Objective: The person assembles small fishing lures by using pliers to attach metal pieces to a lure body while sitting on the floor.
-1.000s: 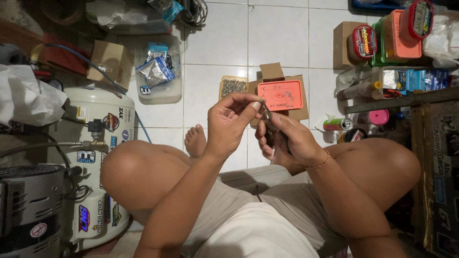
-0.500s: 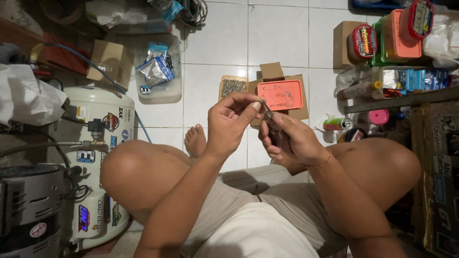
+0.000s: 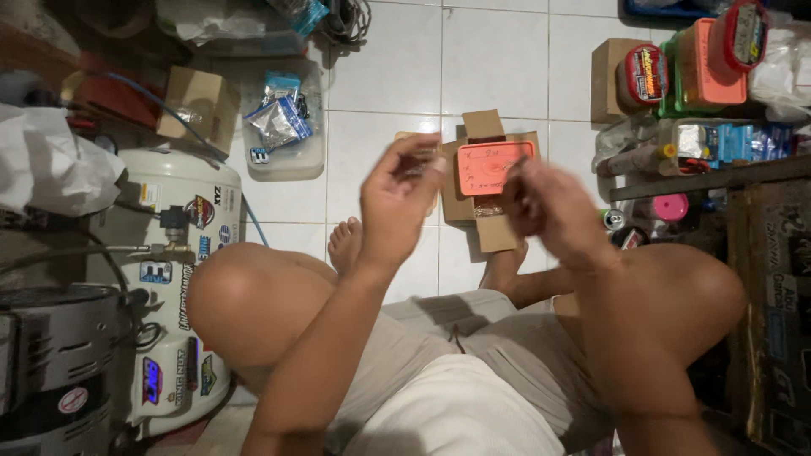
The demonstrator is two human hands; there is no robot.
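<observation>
The white tiled floor (image 3: 498,67) carries everything here, and a person sits cross-legged on it, seen from above. At the person's left stands a white air compressor tank (image 3: 182,279) covered in stickers, with a dark grey ribbed machine (image 3: 51,363) in the lower corner beside it. Above the tank lie a clear plastic tub (image 3: 283,127) holding blue and silver packets, and a brown cardboard box (image 3: 196,103) next to it. At the person's right stand stacked containers with orange and red lids (image 3: 705,59) (packed close against a dark shelf edge).

The open cardboard box (image 3: 488,173), with an orange card lying in it, sits on the floor just past the bare feet, between the two raised hands. The left hand (image 3: 397,203) is held up at the box's left side, its fingers curled loosely inward with the thumb near the fingertips; motion blur hides whether anything is pinched there. The right hand (image 3: 549,211) is up at the box's right side, well apart from the left, fingers bent and blurred, so its grip cannot be told either.
</observation>
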